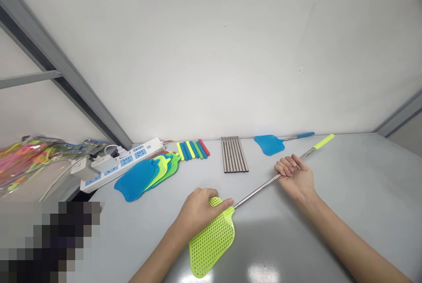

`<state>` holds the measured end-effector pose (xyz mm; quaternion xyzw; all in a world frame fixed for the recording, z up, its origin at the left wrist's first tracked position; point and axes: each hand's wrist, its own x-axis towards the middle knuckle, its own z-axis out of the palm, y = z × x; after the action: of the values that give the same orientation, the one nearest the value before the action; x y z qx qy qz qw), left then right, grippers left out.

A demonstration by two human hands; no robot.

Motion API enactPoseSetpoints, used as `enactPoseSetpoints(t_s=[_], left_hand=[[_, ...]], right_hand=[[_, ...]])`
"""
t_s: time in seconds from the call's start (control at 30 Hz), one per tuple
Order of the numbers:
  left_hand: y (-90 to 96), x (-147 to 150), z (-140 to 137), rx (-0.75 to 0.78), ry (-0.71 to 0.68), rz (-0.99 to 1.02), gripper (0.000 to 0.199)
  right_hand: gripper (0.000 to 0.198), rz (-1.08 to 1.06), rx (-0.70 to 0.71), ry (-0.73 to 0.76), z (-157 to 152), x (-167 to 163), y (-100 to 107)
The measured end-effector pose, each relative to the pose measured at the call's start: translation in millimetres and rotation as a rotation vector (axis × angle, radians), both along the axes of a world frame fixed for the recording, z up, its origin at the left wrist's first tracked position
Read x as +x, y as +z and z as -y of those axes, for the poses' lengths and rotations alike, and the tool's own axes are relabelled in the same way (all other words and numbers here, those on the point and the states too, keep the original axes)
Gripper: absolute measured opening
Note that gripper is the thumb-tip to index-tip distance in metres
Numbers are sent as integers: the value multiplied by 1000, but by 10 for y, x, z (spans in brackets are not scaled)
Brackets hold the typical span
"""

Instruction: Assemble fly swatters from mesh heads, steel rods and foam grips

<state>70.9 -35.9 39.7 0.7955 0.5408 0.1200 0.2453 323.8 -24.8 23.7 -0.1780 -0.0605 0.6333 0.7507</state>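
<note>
A yellow-green fly swatter (214, 243) with a metal telescopic rod and a yellow grip lies slantwise across the front of me. My left hand (201, 210) grips its perforated head near the neck, thumb on top. Around the rod are the curled fingers of my right hand (296, 177), a little below the yellow grip. Behind it, close to the wall, rests a blue fly swatter (269, 144) with a blue grip. Several metal rods (234, 154) lie side by side in the middle. Left of them is a row of coloured grips (193, 150).
Loose swatter heads (136, 179) in blue, yellow and green overlap at the left, against a white power strip (135, 157) with plugged-in chargers. Bagged colourful items (36, 155) sit beyond the grey frame post. A white wall (231, 54) closes off the table's back.
</note>
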Motion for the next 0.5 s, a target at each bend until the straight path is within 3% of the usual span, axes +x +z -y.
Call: enactPoseSetpoints(t_s=[0.13, 0.27, 0.37, 0.5], left_hand=[[-20, 8, -7, -10, 3, 7, 48], [-10, -25, -53, -52, 91, 91, 47], [55, -81, -101, -337, 130, 292, 47], [191, -153, -151, -867, 235, 870, 44]], right_hand=[[29, 14, 7, 12, -6, 13, -14], [30, -12, 31, 21, -10, 70, 2], [30, -52, 51, 12, -21, 153, 18], [31, -110, 71, -60, -51, 275, -7]])
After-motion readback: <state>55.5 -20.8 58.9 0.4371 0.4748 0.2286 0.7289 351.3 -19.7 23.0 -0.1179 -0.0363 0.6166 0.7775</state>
